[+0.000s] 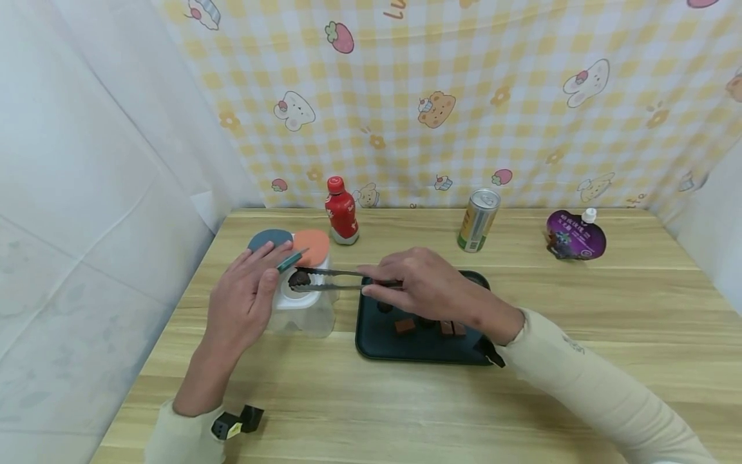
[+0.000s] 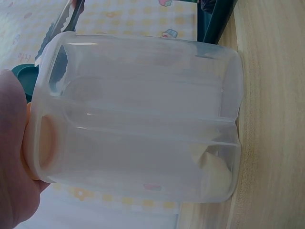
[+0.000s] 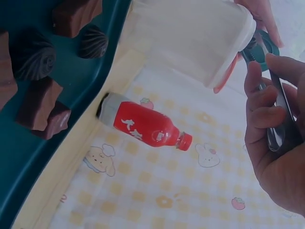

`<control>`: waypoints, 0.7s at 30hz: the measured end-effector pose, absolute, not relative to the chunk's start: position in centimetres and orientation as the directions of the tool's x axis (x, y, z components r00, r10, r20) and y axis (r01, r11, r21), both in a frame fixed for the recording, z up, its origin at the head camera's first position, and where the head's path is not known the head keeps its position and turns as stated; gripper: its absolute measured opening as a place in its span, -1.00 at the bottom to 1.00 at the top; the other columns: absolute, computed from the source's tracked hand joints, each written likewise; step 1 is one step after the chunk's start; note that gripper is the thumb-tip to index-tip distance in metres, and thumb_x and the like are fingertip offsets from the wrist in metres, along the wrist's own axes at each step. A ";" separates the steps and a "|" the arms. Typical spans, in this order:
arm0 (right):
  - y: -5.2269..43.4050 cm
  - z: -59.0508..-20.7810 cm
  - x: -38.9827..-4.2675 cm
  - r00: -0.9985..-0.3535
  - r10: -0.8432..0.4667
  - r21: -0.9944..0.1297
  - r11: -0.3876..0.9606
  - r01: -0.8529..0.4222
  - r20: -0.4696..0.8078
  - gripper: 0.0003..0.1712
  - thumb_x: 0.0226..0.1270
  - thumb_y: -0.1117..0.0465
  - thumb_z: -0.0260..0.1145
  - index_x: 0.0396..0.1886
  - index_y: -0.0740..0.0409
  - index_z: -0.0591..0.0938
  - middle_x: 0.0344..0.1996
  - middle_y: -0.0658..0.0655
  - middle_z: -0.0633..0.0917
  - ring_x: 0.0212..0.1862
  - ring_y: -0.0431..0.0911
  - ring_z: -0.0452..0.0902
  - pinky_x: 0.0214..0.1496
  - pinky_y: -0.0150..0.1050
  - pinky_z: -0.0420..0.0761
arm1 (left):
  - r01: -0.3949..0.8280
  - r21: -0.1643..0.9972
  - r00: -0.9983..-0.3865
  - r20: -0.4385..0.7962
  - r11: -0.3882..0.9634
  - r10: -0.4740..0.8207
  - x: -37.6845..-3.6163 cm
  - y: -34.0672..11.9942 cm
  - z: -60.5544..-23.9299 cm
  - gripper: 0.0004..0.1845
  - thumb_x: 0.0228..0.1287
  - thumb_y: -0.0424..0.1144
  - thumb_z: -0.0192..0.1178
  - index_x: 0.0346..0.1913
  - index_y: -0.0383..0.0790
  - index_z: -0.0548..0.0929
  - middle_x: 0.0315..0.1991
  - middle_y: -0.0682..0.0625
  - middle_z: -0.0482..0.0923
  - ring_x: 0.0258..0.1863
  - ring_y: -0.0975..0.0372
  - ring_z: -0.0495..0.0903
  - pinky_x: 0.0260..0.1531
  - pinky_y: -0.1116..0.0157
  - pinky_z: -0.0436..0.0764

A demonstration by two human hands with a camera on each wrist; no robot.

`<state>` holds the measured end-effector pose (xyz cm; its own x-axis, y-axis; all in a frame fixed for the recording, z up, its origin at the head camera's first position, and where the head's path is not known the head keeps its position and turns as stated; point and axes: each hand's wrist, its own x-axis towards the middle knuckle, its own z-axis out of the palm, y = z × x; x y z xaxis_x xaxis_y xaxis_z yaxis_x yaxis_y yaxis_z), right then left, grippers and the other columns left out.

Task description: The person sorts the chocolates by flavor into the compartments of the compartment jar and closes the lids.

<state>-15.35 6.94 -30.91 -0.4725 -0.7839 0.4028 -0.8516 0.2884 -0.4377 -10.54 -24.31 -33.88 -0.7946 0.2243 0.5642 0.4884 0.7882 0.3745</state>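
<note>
On a wooden worktop (image 1: 406,399), a dark tray (image 1: 377,335) of chocolates sits just right of a clear plastic container (image 1: 301,309). The left hand (image 1: 243,303) steadies the container's top, fingers relaxed. The right hand (image 1: 429,287) pinches metal tongs (image 1: 336,279), whose tips clamp a dark round chocolate (image 1: 299,278) over the container's opening.

Left hand (image 1: 243,303) lies flat, fingers straight and reaching forward; right hand (image 1: 431,290) stretches leftward, fingers pinched together.
</note>
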 end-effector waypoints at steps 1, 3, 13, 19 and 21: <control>6.9 -30.9 -15.4 -0.475 -0.785 -0.439 0.293 -0.850 0.397 -0.57 0.50 0.09 0.37 0.25 0.15 0.70 -0.54 -0.18 0.55 -0.53 -0.33 0.35 -0.49 -0.38 0.45 | 0.488 0.375 -0.795 0.564 0.788 0.225 -10.5 -24.3 -33.9 -0.45 0.71 0.01 -0.24 0.36 -0.20 0.62 0.31 -0.02 0.58 0.36 -0.04 0.48 0.46 -0.06 0.23; 7.0 -30.8 -15.4 -0.483 -0.786 -0.441 0.303 -0.844 0.384 -0.57 0.50 0.07 0.37 0.25 0.14 0.70 -0.53 -0.18 0.56 -0.52 -0.33 0.36 -0.49 -0.38 0.46 | 0.487 0.377 -0.797 0.561 0.788 0.224 -10.5 -24.3 -33.8 -0.46 0.71 0.01 -0.23 0.36 -0.20 0.62 0.31 -0.02 0.58 0.36 -0.04 0.48 0.46 -0.06 0.23; 7.2 -31.0 -15.5 -0.512 -0.782 -0.461 0.330 -0.824 0.356 -0.56 0.50 0.05 0.37 0.27 0.09 0.70 -0.46 -0.18 0.60 -0.51 -0.33 0.38 -0.48 -0.37 0.49 | 0.480 0.381 -0.805 0.549 0.791 0.224 -10.5 -24.1 -33.8 -0.47 0.70 -0.01 -0.21 0.36 -0.21 0.61 0.31 -0.04 0.58 0.37 -0.05 0.46 0.46 -0.07 0.22; 8.1 -31.0 -15.3 -0.527 -0.754 -0.436 0.352 -0.828 0.392 -0.57 0.47 0.04 0.40 0.26 0.02 0.71 -0.48 -0.23 0.56 -0.49 -0.34 0.38 -0.48 -0.36 0.47 | 0.479 0.384 -0.807 0.547 0.789 0.223 -10.5 -24.1 -33.9 -0.48 0.70 -0.02 -0.20 0.37 -0.21 0.61 0.31 -0.05 0.57 0.37 -0.06 0.46 0.46 -0.07 0.22; 8.7 -31.0 -15.3 -0.527 -0.739 -0.424 0.354 -0.834 0.420 -0.57 0.45 0.04 0.42 0.25 0.00 0.72 -0.50 -0.23 0.54 -0.50 -0.34 0.37 -0.48 -0.35 0.45 | 0.477 0.385 -0.807 0.547 0.790 0.221 -10.4 -24.2 -33.9 -0.48 0.70 -0.02 -0.20 0.36 -0.20 0.61 0.32 -0.05 0.57 0.37 -0.07 0.46 0.47 -0.07 0.22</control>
<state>-15.28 8.72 -30.95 -0.5272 -0.7388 0.4198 -0.8337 0.3542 -0.4237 -10.44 -24.20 -33.85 -0.8075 0.2213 0.5468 0.4771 0.7901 0.3848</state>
